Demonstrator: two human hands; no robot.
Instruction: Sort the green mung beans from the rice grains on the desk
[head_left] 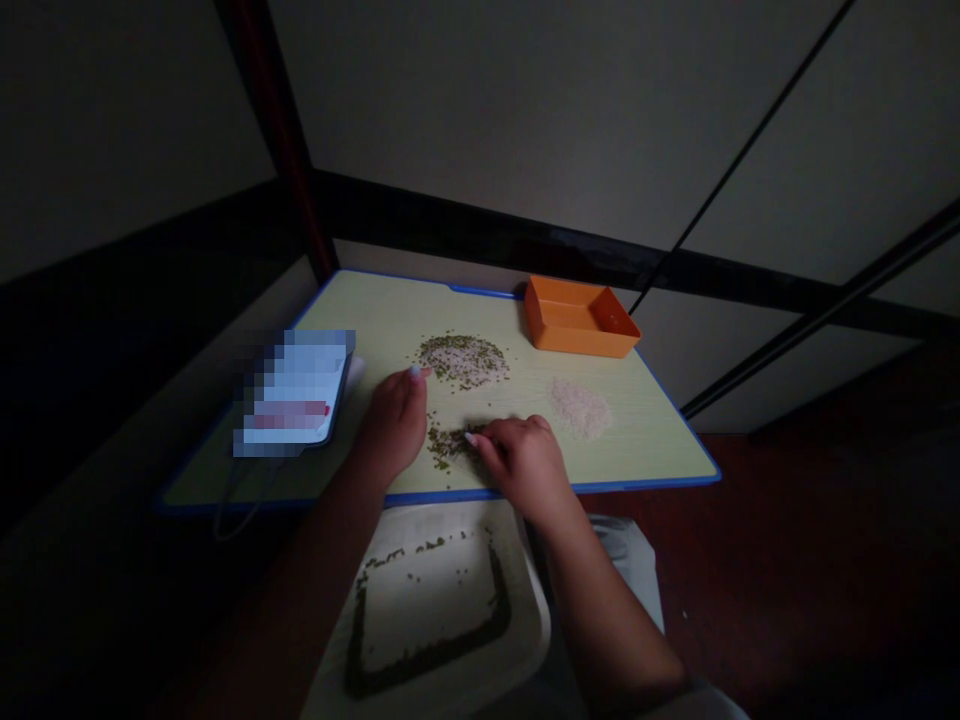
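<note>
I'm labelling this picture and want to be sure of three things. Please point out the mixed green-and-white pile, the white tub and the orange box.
Mixed green-and-white pile [466, 361]: head view, middle of the pile.
White tub [427, 622]: head view, bare floor.
Orange box [581, 341]: head view, near wall.

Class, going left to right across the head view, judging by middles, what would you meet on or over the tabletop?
Phone, left hand, green-and-white pile, right hand, white pile.
</note>
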